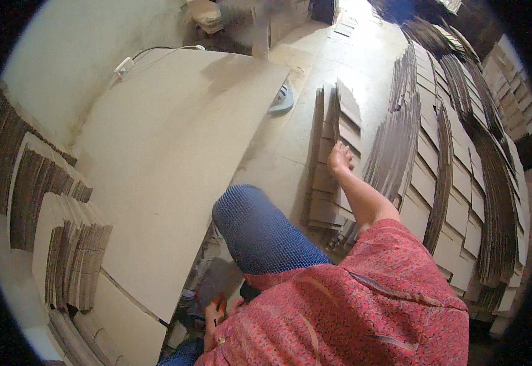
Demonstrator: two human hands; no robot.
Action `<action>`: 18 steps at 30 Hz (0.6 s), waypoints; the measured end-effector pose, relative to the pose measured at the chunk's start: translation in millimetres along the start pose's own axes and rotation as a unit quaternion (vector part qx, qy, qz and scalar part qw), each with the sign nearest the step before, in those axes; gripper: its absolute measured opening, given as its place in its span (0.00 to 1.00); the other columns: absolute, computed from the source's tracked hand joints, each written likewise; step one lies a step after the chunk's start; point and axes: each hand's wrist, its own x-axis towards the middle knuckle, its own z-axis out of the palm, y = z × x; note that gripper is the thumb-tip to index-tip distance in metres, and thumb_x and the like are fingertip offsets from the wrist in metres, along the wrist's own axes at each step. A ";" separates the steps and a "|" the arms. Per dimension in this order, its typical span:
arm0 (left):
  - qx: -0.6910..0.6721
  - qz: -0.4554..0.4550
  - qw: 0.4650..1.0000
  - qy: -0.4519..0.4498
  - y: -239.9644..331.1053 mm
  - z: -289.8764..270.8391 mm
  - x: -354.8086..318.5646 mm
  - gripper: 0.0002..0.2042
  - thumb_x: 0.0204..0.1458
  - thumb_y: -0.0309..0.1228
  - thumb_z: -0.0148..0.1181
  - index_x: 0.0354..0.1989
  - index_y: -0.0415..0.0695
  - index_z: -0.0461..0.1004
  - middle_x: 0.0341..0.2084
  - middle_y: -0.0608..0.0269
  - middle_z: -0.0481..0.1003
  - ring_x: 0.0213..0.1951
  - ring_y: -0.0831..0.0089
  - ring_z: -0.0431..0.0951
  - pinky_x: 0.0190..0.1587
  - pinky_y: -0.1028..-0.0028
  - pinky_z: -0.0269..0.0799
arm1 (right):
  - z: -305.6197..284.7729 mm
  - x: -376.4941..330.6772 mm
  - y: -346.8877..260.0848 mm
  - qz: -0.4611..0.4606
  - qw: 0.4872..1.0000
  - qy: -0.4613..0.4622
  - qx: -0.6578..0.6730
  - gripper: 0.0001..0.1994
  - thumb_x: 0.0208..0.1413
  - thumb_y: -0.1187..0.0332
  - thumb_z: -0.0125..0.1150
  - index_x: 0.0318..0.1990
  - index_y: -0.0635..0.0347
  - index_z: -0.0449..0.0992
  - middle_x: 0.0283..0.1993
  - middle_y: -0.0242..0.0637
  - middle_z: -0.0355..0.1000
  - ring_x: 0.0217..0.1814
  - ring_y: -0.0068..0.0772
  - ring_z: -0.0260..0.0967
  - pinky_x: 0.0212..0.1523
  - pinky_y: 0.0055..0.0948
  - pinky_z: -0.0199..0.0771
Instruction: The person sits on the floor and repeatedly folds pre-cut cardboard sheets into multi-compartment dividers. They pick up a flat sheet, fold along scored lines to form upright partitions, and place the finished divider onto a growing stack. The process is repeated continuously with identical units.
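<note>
Out to the right, my right hand [341,160] is at a row of brown cardboard sheets [348,116] on the floor, its fingers curled at their edges. The sheets overlap like steps, and the ones beneath my palm are hidden. Low in the view, beside my red patterned shirt, what looks like my left hand [212,316] shows only in part. Something orange-red [219,303] lies at its fingers, too small to name. Whether those fingers are closed does not show. My knee [260,229], in blue dotted cloth, is between the hands.
A wide pale tabletop [174,134] spans the left side. Cardboard stacks [74,256] stand along its left edge, and a white socket box [123,67] with a cable lies near the wall. Long overlapping rows of cardboard [437,165] fill the right. A blue-grey plastic item [283,100] shows past the table edge.
</note>
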 end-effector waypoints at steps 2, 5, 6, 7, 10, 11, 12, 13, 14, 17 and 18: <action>0.005 0.003 1.000 -0.009 -0.8 1.7 -0.5 0.15 0.53 0.36 0.49 0.46 0.46 0.73 0.31 0.46 0.75 0.31 0.54 0.76 0.34 0.67 0.70 | -9.8 -20.2 -4.2 0.056 0.997 -0.058 -0.018 0.22 0.62 0.56 0.28 0.62 0.46 0.53 0.68 0.45 0.44 0.67 0.58 0.42 0.56 0.66 0.44; 0.007 -0.002 1.000 -0.020 -1.0 4.8 -2.3 0.14 0.53 0.36 0.49 0.46 0.46 0.73 0.32 0.47 0.75 0.32 0.55 0.76 0.35 0.68 0.70 | 26.5 -6.7 11.5 0.017 0.993 -0.067 -0.092 0.21 0.62 0.60 0.30 0.63 0.48 0.53 0.68 0.46 0.43 0.68 0.58 0.40 0.56 0.65 0.45; 0.009 -0.004 1.000 -0.024 -0.6 6.4 -2.6 0.14 0.53 0.35 0.49 0.46 0.45 0.73 0.32 0.47 0.75 0.32 0.55 0.76 0.35 0.68 0.70 | 28.3 -13.3 11.7 -0.013 0.988 -0.081 -0.130 0.22 0.62 0.60 0.30 0.63 0.49 0.52 0.68 0.46 0.43 0.68 0.58 0.39 0.56 0.65 0.45; 0.011 0.000 1.000 -0.029 1.8 5.7 -0.9 0.14 0.53 0.35 0.49 0.46 0.45 0.73 0.33 0.48 0.75 0.33 0.56 0.76 0.35 0.68 0.70 | 33.0 -11.1 19.0 -0.037 0.986 -0.054 -0.151 0.22 0.62 0.61 0.30 0.64 0.52 0.51 0.69 0.46 0.42 0.68 0.59 0.39 0.56 0.65 0.45; 0.013 0.007 0.999 -0.035 7.6 6.4 1.1 0.14 0.53 0.35 0.50 0.45 0.44 0.73 0.34 0.49 0.75 0.34 0.56 0.76 0.36 0.69 0.70 | 38.5 -3.3 29.7 -0.040 0.988 -0.055 -0.142 0.23 0.62 0.61 0.30 0.64 0.53 0.49 0.69 0.46 0.40 0.69 0.59 0.37 0.56 0.67 0.44; 0.012 0.008 0.999 -0.033 9.4 6.5 0.9 0.14 0.53 0.34 0.50 0.45 0.44 0.73 0.34 0.49 0.75 0.34 0.57 0.77 0.36 0.69 0.70 | 41.7 -5.5 29.7 -0.060 0.978 -0.069 -0.185 0.23 0.62 0.62 0.31 0.65 0.52 0.48 0.69 0.46 0.39 0.69 0.59 0.37 0.56 0.67 0.44; 0.009 0.008 0.999 -0.032 11.3 6.6 -0.7 0.14 0.53 0.34 0.50 0.45 0.44 0.73 0.34 0.49 0.75 0.34 0.57 0.77 0.36 0.69 0.70 | 46.1 -9.8 29.4 -0.082 0.966 -0.084 -0.229 0.23 0.62 0.63 0.33 0.65 0.52 0.48 0.70 0.46 0.39 0.69 0.59 0.36 0.56 0.68 0.44; 0.003 0.008 1.000 -0.029 14.7 6.4 -2.0 0.14 0.53 0.34 0.50 0.45 0.44 0.73 0.35 0.50 0.75 0.34 0.57 0.77 0.36 0.70 0.70 | 52.4 -16.1 26.7 -0.108 0.951 -0.099 -0.274 0.24 0.61 0.63 0.34 0.65 0.51 0.47 0.70 0.46 0.38 0.69 0.59 0.36 0.55 0.69 0.44; 0.000 0.017 0.999 -0.028 21.0 2.3 -2.5 0.14 0.53 0.34 0.50 0.45 0.43 0.73 0.35 0.50 0.75 0.35 0.57 0.77 0.36 0.70 0.71 | 67.2 -10.9 41.0 -0.124 0.955 -0.069 -0.260 0.24 0.60 0.64 0.37 0.65 0.52 0.49 0.68 0.47 0.42 0.68 0.60 0.40 0.55 0.69 0.44; -0.030 0.031 0.999 -0.004 46.8 -20.4 -19.1 0.13 0.53 0.33 0.51 0.45 0.43 0.73 0.36 0.51 0.75 0.36 0.58 0.77 0.37 0.70 0.71 | 81.9 -10.3 33.1 -0.170 0.942 -0.053 -0.286 0.18 0.57 0.59 0.43 0.52 0.52 0.68 0.53 0.46 0.64 0.54 0.52 0.62 0.49 0.58 0.63; -0.059 0.010 0.998 0.028 50.3 -24.7 -38.0 0.13 0.53 0.33 0.51 0.45 0.42 0.73 0.36 0.51 0.75 0.36 0.58 0.77 0.37 0.71 0.71 | 59.3 -59.7 -10.6 -0.145 0.959 -0.148 -0.192 0.24 0.45 0.58 0.62 0.50 0.56 0.68 0.54 0.46 0.65 0.58 0.47 0.60 0.55 0.49 0.60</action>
